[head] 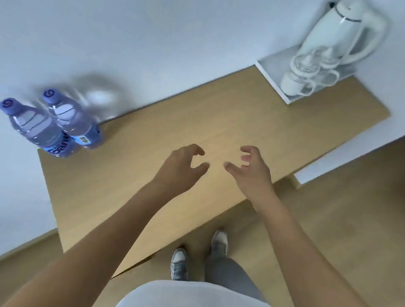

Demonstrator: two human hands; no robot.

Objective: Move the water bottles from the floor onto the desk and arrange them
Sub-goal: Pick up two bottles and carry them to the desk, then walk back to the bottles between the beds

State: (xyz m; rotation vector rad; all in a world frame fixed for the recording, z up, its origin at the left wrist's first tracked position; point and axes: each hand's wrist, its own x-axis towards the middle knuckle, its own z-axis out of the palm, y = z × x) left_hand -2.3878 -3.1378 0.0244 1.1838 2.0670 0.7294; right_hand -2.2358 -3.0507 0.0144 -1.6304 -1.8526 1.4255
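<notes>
Bottles, two, clear plastic with purple caps and blue labels: nearer bottle (35, 128) and farther bottle (71, 118), upright and touching side by side at the far-left corner of the light wooden table (201, 116), close against the white wall. The nearer one stands just beside the left edge.

Hands, two, bare, both over the middle of the table. Left hand (181, 166) and right hand (251, 171) face each other with fingers loosely curled and a gap between the thumbs; neither holds anything.

Other items: white tray (269, 70) at the far-right end, carrying a white electric kettle (343, 29) and white cups (295, 84). Wooden floor (359, 203) on the near and right sides; no further bottle shows on the visible part of it.

Status, as judged: two bottles placed; arranging probably remains.

Risks: the nearer bottle sits so near the corner that a nudge while shifting its neighbour could tip it off the table. The bottles are tall and narrow, so a quick sideways push low on the body may topple one into the other.
</notes>
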